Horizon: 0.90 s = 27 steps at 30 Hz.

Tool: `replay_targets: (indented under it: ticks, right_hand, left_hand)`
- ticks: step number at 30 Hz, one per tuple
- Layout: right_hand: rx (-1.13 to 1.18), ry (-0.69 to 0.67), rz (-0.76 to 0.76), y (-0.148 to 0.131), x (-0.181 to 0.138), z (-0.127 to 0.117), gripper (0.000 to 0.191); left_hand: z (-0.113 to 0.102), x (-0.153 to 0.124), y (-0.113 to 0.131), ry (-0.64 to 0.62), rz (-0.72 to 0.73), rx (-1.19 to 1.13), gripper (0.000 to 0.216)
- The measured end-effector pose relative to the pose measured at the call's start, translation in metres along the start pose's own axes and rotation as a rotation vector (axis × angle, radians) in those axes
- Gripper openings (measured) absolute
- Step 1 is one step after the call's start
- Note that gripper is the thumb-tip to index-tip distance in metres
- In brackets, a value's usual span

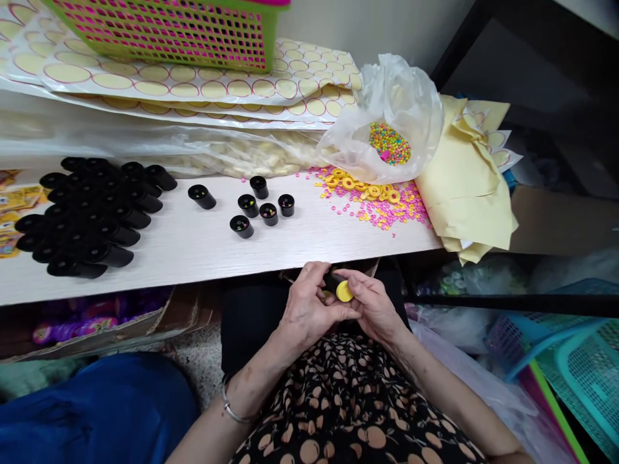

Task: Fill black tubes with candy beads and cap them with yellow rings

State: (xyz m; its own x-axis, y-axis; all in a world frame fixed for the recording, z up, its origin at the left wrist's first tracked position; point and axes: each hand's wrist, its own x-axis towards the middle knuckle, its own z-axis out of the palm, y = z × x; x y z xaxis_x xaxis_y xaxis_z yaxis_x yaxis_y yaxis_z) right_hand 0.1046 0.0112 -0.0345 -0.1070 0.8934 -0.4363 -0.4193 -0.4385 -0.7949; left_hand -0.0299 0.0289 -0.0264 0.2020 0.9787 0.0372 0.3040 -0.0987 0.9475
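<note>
Dark patterned clothing [348, 393] lies nearest, below the fingers. Just above it, a black tube [333, 281] with a yellow cap [344, 292] sits between both hands. The left hand [307, 301] has its fingers clamped round the tube; the right hand [376, 303] pinches the cap between thumb and fingers. The step looks like seating the cap; it seems to call for a firm left hold and straight pressure from the right. Just ahead of the fingers runs the front edge of the counter [309, 248], bare there and open for setting down. Forward-left stand small black tubes [242, 227], with a dense black cluster [101, 209] farther left. Forward-right, yellow rings [373, 191] and pink beads [382, 220] crowd the surface, leaving less room.
</note>
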Motion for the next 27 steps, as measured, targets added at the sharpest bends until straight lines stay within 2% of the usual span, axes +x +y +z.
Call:
replay_targets:
  ticks: [2,6,8,12,15,23,27]
  right_hand:
    - [0.109,-0.003,0.071,-0.004,-0.003,0.006,0.035]
    - [0.143,-0.081,0.137,-0.011,-0.009,0.009,0.042]
    - [0.120,-0.105,0.162,-0.015,-0.008,0.007,0.044]
    - [0.119,-0.118,0.169,-0.021,-0.004,0.001,0.031]
    - [0.155,-0.093,0.148,-0.020,-0.003,0.001,0.029]
    - [0.100,-0.076,0.066,-0.013,-0.003,0.013,0.031]
    - [0.046,-0.130,0.018,-0.011,-0.003,0.014,0.031]
  left_hand:
    - [-0.003,0.002,0.000,-0.019,0.064,-0.015,0.060]
    - [-0.007,0.006,0.001,-0.091,0.111,-0.055,0.031]
    - [-0.008,0.008,0.001,-0.129,0.102,-0.084,0.033]
    - [-0.012,0.009,-0.003,-0.222,0.126,-0.132,0.042]
    - [-0.013,0.009,-0.005,-0.276,0.140,-0.171,0.039]
    - [-0.014,0.004,-0.002,-0.241,0.170,-0.062,0.034]
    - [-0.015,0.003,0.000,-0.206,0.208,-0.009,0.032]
